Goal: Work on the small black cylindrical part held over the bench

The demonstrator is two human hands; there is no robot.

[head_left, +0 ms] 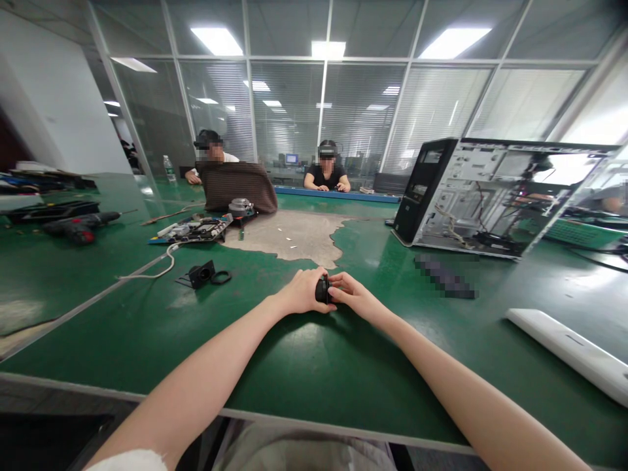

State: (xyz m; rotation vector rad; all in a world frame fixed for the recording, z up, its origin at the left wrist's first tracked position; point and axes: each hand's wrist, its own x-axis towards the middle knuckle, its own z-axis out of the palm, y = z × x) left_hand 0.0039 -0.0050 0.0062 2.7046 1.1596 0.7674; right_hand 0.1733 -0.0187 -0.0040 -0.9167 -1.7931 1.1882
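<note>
black part in both hands, tower markings illegible.

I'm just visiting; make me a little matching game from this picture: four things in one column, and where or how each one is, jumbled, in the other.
Things:
1. Black part
2. Drill
3. Computer case
4. Bottle

Places and states:
A. Open-sided, wires showing inside
B. Clear, standing upright
C. Between the left hand and right hand
D. Black and red, far left

Pairs: 1-C, 2-D, 3-A, 4-B
</note>
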